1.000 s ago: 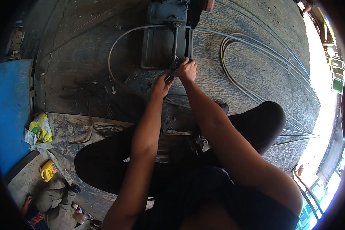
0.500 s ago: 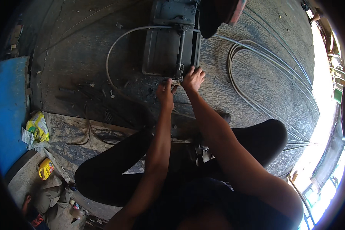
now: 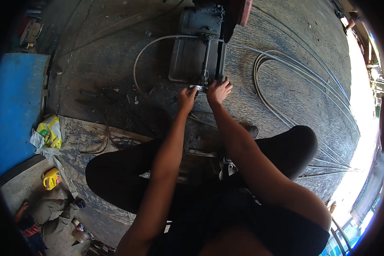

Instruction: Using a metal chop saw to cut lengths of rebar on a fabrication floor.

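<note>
A dark machine with a flat metal base [image 3: 185, 64] stands on the floor in front of me; it looks like a cut-off saw. Along the base runs a clamp screw rod [image 3: 207, 53], its near end close to my hands. My left hand [image 3: 186, 100] is closed, pinching a small flat shiny metal piece [image 3: 198, 88] just off the base's near edge. Beside it, my right hand [image 3: 219, 92] rests at the base's near right corner with its fingers spread. Its thumb side is by the metal piece; whether it grips the piece is hidden.
A red-edged part [image 3: 245, 12] of the machine juts out at the top. Coiled rods [image 3: 259, 70] lie on the right, and one bent rod [image 3: 136, 68] curves left. Scattered scraps, a blue panel [image 3: 17, 111], a yellow bottle [image 3: 52, 179] and another person's hand [image 3: 21, 209] are at left.
The view has shifted, so the machine sits slightly lower and further right. The metal piece between my hands now catches more light. My right fingers look more spread.
</note>
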`<state>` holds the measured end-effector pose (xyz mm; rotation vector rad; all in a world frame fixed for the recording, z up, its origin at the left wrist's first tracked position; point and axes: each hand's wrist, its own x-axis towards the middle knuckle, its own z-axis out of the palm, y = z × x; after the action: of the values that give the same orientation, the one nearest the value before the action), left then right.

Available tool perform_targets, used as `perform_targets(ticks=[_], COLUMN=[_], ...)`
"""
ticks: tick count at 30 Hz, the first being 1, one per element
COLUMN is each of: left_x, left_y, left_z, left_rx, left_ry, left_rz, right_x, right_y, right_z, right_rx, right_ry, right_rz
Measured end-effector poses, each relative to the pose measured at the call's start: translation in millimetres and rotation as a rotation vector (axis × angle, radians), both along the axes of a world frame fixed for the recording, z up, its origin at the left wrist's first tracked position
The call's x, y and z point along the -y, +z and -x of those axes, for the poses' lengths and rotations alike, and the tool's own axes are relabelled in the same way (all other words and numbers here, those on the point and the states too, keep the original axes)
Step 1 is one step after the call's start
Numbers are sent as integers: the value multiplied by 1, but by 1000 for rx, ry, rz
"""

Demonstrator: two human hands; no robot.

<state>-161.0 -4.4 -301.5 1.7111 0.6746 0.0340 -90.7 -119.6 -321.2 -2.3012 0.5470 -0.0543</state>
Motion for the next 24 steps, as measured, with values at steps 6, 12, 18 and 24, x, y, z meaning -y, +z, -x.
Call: perform_targets(ticks=[6, 12, 18, 24], left_x=[-8, -7, -8, -3], left_y=[6, 2, 14, 31], left_z=[-9, -15, -15, -16], left_rx=[-161, -146, -205, -191], left_ry=[-14, -129, -196, -191], left_rz=[278, 234, 2, -59], right_x=[23, 25, 13, 12], right_y=[-1, -6, -5, -6], right_z=[36, 24, 31, 34], right_rx=[-364, -488, -451, -456], right_ry=[-373, -474, -506, -492], right_rz=[-987, -1720, -1666, -1776])
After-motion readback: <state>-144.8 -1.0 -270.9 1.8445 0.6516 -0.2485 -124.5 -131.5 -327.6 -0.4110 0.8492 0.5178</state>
